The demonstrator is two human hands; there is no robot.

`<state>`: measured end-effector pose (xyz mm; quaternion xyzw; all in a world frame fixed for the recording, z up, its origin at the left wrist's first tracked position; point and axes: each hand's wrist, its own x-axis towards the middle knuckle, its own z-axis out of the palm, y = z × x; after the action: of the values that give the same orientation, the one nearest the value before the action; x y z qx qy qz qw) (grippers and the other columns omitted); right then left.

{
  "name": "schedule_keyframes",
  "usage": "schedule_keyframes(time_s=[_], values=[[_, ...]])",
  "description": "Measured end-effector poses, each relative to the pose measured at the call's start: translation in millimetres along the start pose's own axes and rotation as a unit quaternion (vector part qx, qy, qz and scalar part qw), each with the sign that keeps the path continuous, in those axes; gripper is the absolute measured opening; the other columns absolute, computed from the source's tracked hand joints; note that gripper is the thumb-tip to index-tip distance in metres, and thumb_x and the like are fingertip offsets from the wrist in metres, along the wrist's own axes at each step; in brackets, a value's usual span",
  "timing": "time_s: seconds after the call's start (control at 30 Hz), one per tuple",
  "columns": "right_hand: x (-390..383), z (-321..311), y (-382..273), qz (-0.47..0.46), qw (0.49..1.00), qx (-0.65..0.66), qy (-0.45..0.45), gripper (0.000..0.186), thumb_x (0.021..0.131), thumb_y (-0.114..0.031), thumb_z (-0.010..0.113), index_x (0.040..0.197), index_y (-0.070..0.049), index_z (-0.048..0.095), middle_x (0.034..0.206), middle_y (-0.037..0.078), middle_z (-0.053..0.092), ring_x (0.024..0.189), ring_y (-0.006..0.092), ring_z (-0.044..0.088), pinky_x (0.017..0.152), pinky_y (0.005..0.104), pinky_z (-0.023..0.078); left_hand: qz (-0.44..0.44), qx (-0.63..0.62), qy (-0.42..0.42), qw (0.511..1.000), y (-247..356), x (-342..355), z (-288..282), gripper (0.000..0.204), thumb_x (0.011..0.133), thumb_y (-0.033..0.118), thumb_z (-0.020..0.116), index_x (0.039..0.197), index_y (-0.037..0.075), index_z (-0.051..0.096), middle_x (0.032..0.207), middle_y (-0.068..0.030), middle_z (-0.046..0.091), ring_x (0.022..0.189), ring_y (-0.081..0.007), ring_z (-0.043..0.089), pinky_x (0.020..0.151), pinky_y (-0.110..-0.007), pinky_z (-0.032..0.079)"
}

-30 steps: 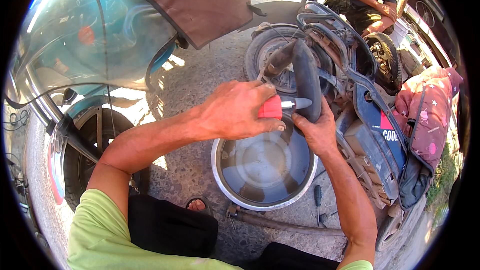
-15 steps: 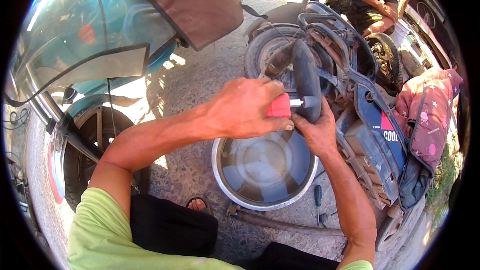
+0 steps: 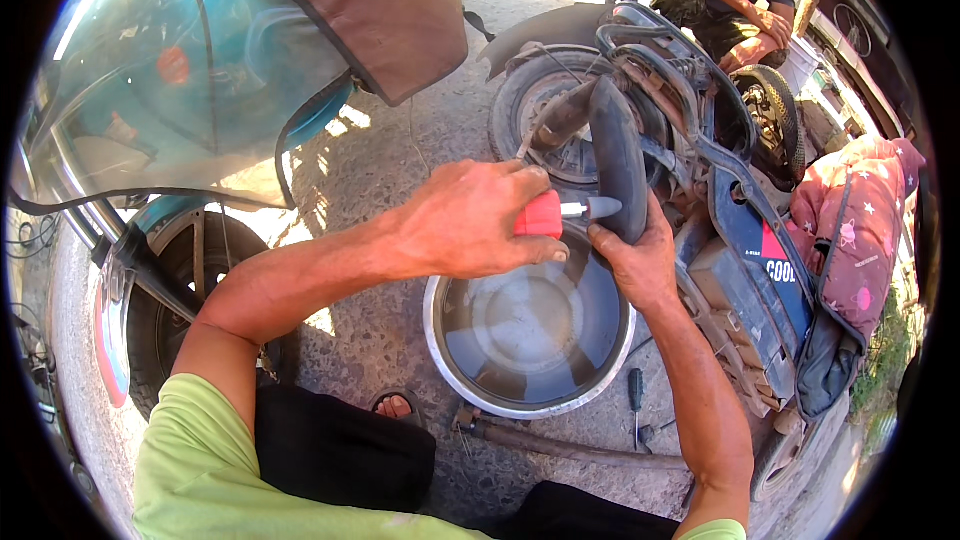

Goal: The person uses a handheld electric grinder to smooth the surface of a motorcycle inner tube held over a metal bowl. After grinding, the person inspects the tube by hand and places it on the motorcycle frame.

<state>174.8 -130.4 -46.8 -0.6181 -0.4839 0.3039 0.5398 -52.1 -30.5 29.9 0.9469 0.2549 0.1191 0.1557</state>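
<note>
Over round silvery metal basin [image 3: 525, 412]: left hand [image 3: 480, 218] grips red cone-tipped tool [image 3: 541, 215]; right hand [image 3: 645, 258] clasps bent black rubber tube [image 3: 618, 160]. Overpressing might gouge it.

The tool [image 3: 540, 215] is red, the tube [image 3: 617, 150] black.

A person's left arm [image 3: 260, 305] bends at the elbow, its bare forearm slanting up toward the center, where the left hand [image 3: 475, 220] curls in a grip, back of the hand uppermost and thumb stretched out to the right. The right forearm [image 3: 700, 390] rises from the lower edge and leans inward. The right hand [image 3: 642, 258] is closed too, thumb angled leftward, other fingers mostly hidden. The hands are near each other, not touching.
</note>
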Motion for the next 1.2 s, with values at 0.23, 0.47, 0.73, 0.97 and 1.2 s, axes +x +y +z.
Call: schedule_keyframes(time_s=[0.23, 0.47, 0.73, 0.97, 1.2], values=[[-0.1, 2.6, 4.4, -0.002, 1.0, -0.007, 0.003, 0.067, 0.083, -0.011, 0.08, 0.145, -0.002, 0.057, 0.123, 0.01, 0.071, 0.11, 0.0164, 0.066, 0.098, 0.0345, 0.053, -0.001, -0.005, 0.0, 1.0, 1.0, 0.6, -0.2, 0.062, 0.083, 0.053, 0.085, 0.113, 0.001, 0.07, 0.099, -0.0206, 0.071, 0.091, -0.0437, 0.071, 0.079, -0.052, 0.057], [-0.1, 2.7, 0.3, 0.01, 1.0, -0.009, -0.012, 0.068, 0.083, -0.01, 0.08, 0.146, -0.002, 0.056, 0.121, 0.01, 0.071, 0.108, 0.0164, 0.066, 0.098, 0.0344, 0.053, -0.004, -0.005, -0.003, 1.0, 2.8, 2.7, -0.3, 0.063, 0.083, 0.054, 0.084, 0.113, 0.0, 0.07, 0.1, -0.0208, 0.071, 0.092, -0.0436, 0.071, 0.079, -0.052, 0.057], [-0.3, 5.8, 6.7, 0.002, 1.0, -0.008, 0.005, 0.068, 0.083, -0.01, 0.08, 0.146, -0.002, 0.056, 0.119, 0.008, 0.071, 0.105, 0.0158, 0.066, 0.096, 0.0343, 0.054, 0.003, -0.011, 0.004, 1.0, 5.6, 6.3, 1.2, 0.064, 0.083, 0.052, 0.085, 0.115, -0.001, 0.07, 0.101, -0.0225, 0.071, 0.093, -0.0436, 0.071, 0.08, -0.052, 0.057], [-0.2, -8.9, 4.8, 0.047, 0.997, 0.061, -0.024, 0.061, 0.083, -0.009, 0.079, 0.14, -0.003, 0.058, 0.102, 0.004, 0.072, 0.093, 0.0113, 0.066, 0.086, 0.0309, 0.055, 0.029, -0.053, 0.067, 0.996, -9.0, 0.6, 4.5, 0.059, 0.083, 0.05, 0.084, 0.106, -0.002, 0.067, 0.1, -0.0242, 0.071, 0.094, -0.0458, 0.071, 0.083, -0.053, 0.056], [2.1, -14.0, 25.8, 0.043, 0.987, 0.151, -0.03, 0.054, 0.085, -0.008, 0.077, 0.135, -0.003, 0.058, 0.1, 0.005, 0.073, 0.09, 0.0126, 0.067, 0.085, 0.0308, 0.055, -0.013, -0.032, 0.034, 0.999, -14.0, 4.1, 4.6, 0.069, 0.082, 0.052, 0.085, 0.119, -0.004, 0.069, 0.102, -0.0237, 0.072, 0.094, -0.0441, 0.071, 0.082, -0.051, 0.055]])
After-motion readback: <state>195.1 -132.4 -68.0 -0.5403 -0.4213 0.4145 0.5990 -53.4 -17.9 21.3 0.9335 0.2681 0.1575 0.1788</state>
